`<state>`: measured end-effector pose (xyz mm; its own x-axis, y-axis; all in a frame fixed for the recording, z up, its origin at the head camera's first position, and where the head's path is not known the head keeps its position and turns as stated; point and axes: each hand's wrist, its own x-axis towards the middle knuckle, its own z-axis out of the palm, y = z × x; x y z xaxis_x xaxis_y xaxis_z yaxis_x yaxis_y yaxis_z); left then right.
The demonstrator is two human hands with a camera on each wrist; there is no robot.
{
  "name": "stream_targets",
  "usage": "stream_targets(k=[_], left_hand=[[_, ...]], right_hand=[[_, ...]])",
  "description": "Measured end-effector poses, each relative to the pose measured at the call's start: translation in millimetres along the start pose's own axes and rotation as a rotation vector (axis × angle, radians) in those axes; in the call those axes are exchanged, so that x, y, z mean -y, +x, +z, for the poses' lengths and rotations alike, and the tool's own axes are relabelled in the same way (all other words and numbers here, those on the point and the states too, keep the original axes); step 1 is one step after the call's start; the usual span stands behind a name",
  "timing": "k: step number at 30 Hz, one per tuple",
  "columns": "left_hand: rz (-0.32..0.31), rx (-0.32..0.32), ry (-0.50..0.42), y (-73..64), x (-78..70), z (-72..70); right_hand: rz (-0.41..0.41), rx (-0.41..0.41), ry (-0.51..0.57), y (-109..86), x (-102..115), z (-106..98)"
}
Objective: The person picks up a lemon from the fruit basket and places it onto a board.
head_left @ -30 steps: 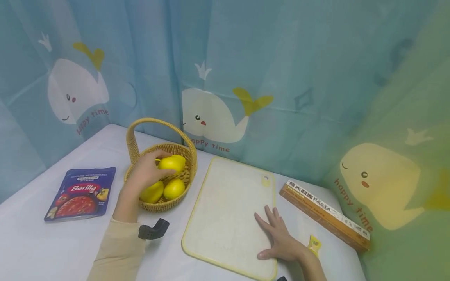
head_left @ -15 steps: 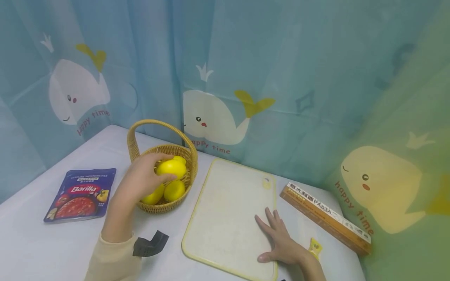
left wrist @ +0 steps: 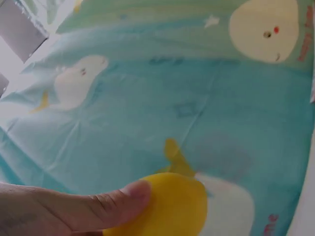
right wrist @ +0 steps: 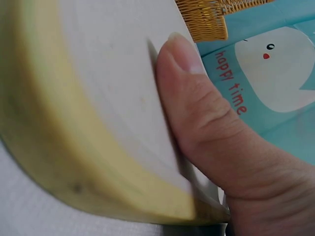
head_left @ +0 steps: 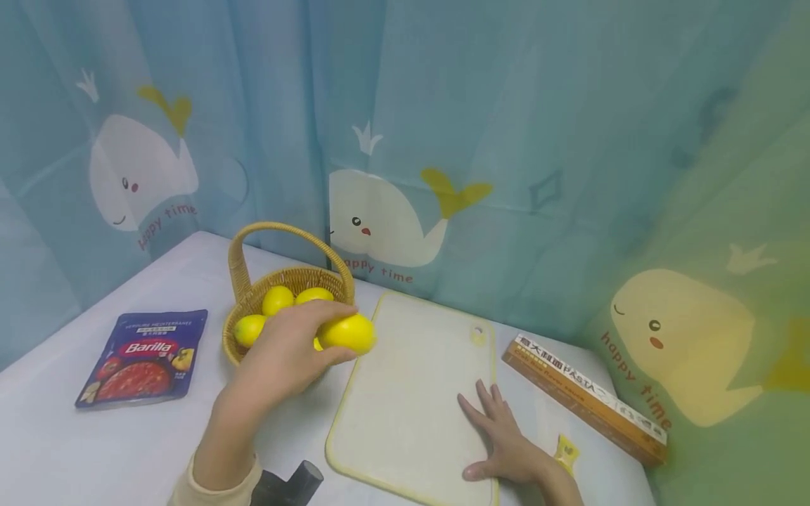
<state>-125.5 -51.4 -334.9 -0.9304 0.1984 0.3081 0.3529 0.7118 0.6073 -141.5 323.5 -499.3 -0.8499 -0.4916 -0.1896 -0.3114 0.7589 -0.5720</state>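
Note:
A yellow lemon [head_left: 351, 333] is gripped between the thumb and fingers of my left hand [head_left: 287, 348], held over the gap between the basket and the cutting board. The left wrist view shows the thumb pressed on that lemon [left wrist: 174, 204]. Several more lemons [head_left: 278, 301] lie in the wicker basket [head_left: 235, 266], partly covered by the hand. With fingers spread, my right hand [head_left: 506, 443] rests on the right edge of the white cutting board [head_left: 405, 379] with its yellow rim. The right wrist view shows its thumb [right wrist: 197, 108] over the board's corner.
A blue Barilla sauce pouch [head_left: 145, 360] lies left of the basket. On the right, a long pasta box [head_left: 585, 397] lies aslant, and a small yellow packet [head_left: 566, 453] sits near the right wrist. A whale-print curtain [head_left: 506, 105] hangs behind the table.
My left hand has lifted one lemon out of the basket and carried it right, towards the board's left edge. The right hand stays on the board.

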Motion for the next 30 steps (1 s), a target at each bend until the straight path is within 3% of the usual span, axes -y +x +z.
stream_targets(k=[5,9,15,17,20,23,30], left_hand=[[0.045,0.032,-0.045,6.8,-9.1,20.2],[0.107,0.025,-0.079,19.3,-6.6,44.4],[0.266,-0.152,-0.128,39.6,5.4,85.6],[0.286,-0.202,-0.160,46.2,9.0,97.4],[0.277,-0.236,-0.202,57.9,16.5,115.7],[0.237,-0.216,-0.280,68.5,25.4,134.2],[0.107,-0.162,-0.586,81.5,46.3,166.4]], right_hand=[[0.018,0.002,0.011,-5.0,0.4,2.4],[0.061,0.019,0.019,-6.4,0.7,2.6],[0.088,0.022,-0.023,-1.4,1.2,0.8],[0.090,0.021,-0.027,-0.8,1.4,-0.4],[0.090,0.019,-0.032,-1.4,0.5,-1.3],[0.084,0.013,-0.030,-1.9,0.2,-0.6],[0.075,0.012,-0.030,-1.1,2.2,0.8]])
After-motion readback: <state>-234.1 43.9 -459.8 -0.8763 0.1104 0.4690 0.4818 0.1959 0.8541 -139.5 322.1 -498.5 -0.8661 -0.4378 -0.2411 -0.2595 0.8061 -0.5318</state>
